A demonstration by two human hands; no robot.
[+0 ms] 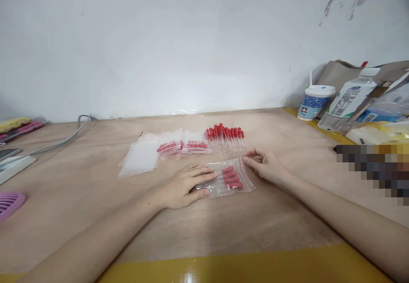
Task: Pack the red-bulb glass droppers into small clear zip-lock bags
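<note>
A clear zip-lock bag [213, 190] lies flat on the table in front of me, with several droppers [232, 180] inside, their red rubber bulbs towards the bag's red-striped zip end. My left hand [187, 185] rests palm down on the closed end of the bag, fingers stretched and apart, covering part of the dropper tubes. At the far right corner of the zip end, thumb and forefinger of my right hand [263, 166] pinch the bag's edge. Just behind stand out loose red-bulbed droppers [225, 134] in a row. Beside them are filled bags [182, 146] in overlapping stacks.
Flat bags [139, 157] lie left of the filled ones. A grey cable [60, 142] and a purple slatted object [11, 204] are at the left. On the right are a paper cup [315, 102] with a straw and a plastic bottle [351, 99]. A wall closes off the back.
</note>
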